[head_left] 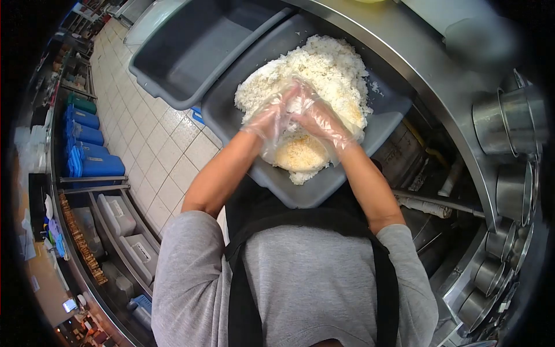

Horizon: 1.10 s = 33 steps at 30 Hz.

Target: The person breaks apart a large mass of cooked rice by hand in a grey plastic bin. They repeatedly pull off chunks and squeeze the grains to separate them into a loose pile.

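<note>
A large mound of cooked white rice [329, 63] fills much of a grey plastic tub [388, 118] in front of me. Both my hands wear loose clear plastic gloves. My left hand [274, 115] and my right hand [317, 117] meet over the near side of the mound, fingertips close together. Some white rice shows between them, and their fingers curl around it. Just below my wrists lies a yellowish-brown crusted piece of rice [300, 154], with loose grains at its near edge.
A second grey tub [191, 52] stands beside the first at the upper left. A steel counter edge [404, 52] curves along the right, with metal pots [503, 121] beyond it. Blue lidded bins [95, 162] and a tiled floor [156, 144] are on the left.
</note>
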Available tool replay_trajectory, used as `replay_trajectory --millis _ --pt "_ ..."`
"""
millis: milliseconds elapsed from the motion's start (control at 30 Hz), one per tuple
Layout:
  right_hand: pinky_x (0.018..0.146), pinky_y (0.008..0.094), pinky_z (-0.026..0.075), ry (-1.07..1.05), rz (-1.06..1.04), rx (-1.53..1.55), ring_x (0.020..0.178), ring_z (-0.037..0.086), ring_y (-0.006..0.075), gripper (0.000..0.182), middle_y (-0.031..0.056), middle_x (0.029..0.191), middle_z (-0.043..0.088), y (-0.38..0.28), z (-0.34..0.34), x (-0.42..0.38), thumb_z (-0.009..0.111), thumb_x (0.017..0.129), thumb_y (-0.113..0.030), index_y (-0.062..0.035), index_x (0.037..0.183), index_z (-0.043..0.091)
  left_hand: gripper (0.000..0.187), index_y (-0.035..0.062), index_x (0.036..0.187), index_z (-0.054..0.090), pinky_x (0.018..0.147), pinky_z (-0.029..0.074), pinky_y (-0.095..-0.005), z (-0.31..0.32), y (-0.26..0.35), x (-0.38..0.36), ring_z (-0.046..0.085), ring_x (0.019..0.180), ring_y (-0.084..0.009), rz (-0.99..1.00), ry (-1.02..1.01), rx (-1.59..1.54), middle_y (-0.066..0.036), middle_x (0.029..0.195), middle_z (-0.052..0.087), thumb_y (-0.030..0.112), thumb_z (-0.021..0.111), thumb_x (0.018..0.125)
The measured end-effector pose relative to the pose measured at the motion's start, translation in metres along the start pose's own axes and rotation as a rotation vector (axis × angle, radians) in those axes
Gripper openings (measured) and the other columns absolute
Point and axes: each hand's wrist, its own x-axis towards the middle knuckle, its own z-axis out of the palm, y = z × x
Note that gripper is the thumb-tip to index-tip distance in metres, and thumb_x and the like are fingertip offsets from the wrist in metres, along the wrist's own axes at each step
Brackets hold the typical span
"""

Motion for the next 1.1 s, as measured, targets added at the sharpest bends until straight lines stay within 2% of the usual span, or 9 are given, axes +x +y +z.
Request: replay_trajectory --millis 100,167,333,433,733,867,967,1033,1100 --pt "0.093 0.0379 0.046 0.094 -0.107 0.711 0.107 0.056 0.0363 0.06 0.0223 0.126 0.051 0.018 0.011 0.004 0.064 0.077 -0.013 -0.002 0.132 0.041 0.06 0.0127 0.132 0.044 0.069 0.051 -0.0329 0.007 -0.007 0.005 0.048 0.109 -0.0193 0.03 0.009 0.112 -0.007 0.127 0.047 0.055 0.049 0.09" --pt "0.09 0.0399 0.047 0.121 -0.047 0.129 0.102 0.058 0.0367 0.046 0.0213 0.115 0.057 0.015 0.012 0.003 0.053 0.076 -0.007 -0.0032 0.123 0.051 0.065 0.0111 0.134 0.043 0.071 0.049 -0.0321 0.007 -0.001 0.002 0.049 0.109 -0.0196 -0.029 0.048 0.131 -0.008 0.131 0.045 0.057 0.05 0.088" --pt "0.078 0.0403 0.049 0.2 -0.139 -0.004 0.091 0.06 0.0377 0.036 0.0182 0.099 0.063 0.008 0.002 0.007 0.048 0.076 -0.009 -0.0105 0.11 0.06 0.06 0.0079 0.125 0.051 0.067 0.047 -0.0267 -0.004 -0.003 0.008 0.055 0.089 -0.0129 -0.117 0.127 0.203 -0.004 0.114 0.056 0.054 0.053 0.087" --pt "0.069 0.0384 0.049 0.123 0.19 -0.064 0.077 0.063 0.0343 0.03 0.0119 0.081 0.067 -0.004 -0.009 0.006 0.058 0.079 -0.018 -0.0208 0.108 0.06 0.045 0.0072 0.12 0.052 0.064 0.047 -0.0255 0.0 0.012 -0.001 0.058 0.079 -0.0119 -0.05 0.117 0.088 -0.002 0.102 0.059 0.04 0.056 0.089" --pt "0.076 0.0293 0.052 0.135 0.256 0.682 0.095 0.059 0.0196 0.063 0.0129 0.123 0.052 0.027 -0.064 0.008 0.061 0.073 0.007 -0.0116 0.13 0.044 0.031 -0.0004 0.112 0.052 0.053 0.049 -0.0274 0.0 0.008 0.008 0.059 0.067 -0.0152 0.103 0.126 -0.189 -0.01 0.088 0.062 0.014 0.06 0.085" --pt "0.078 0.0308 0.049 0.348 0.272 0.164 0.088 0.062 0.0193 0.053 0.0151 0.108 0.063 0.067 -0.085 0.009 0.067 0.079 -0.009 -0.0031 0.128 0.047 0.037 -0.0033 0.11 0.056 0.046 0.046 -0.0263 -0.012 -0.014 0.03 0.056 0.058 -0.0143 0.038 0.078 0.09 -0.009 0.085 0.061 0.022 0.064 0.084" --pt "0.082 0.0355 0.048 0.421 0.301 -0.135 0.091 0.064 0.025 0.048 0.0171 0.103 0.066 0.074 -0.101 0.009 0.066 0.081 -0.03 -0.0048 0.12 0.056 0.051 -0.0022 0.108 0.061 0.067 0.05 -0.0335 -0.003 -0.015 0.036 0.059 0.077 -0.0176 0.009 0.051 0.236 -0.011 0.093 0.063 0.041 0.066 0.082" --pt "0.079 0.0367 0.048 0.115 0.48 -0.411 0.088 0.063 0.0219 0.044 0.0177 0.099 0.067 0.068 -0.114 0.012 0.062 0.084 -0.038 -0.0048 0.112 0.062 0.072 -0.0007 0.122 0.055 0.1 0.037 -0.0396 0.001 -0.009 0.043 0.048 0.117 -0.0233 -0.161 0.017 0.277 -0.015 0.126 0.053 0.056 0.065 0.078" --pt "0.081 0.0377 0.047 -0.107 0.591 -0.335 0.093 0.062 0.0219 0.047 0.0173 0.104 0.065 0.06 -0.123 0.017 0.06 0.084 -0.044 -0.0083 0.115 0.061 0.078 0.0011 0.129 0.048 0.104 0.032 -0.0391 0.009 -0.007 0.05 0.038 0.126 -0.0239 -0.186 -0.044 0.255 -0.015 0.136 0.042 0.056 0.066 0.077"
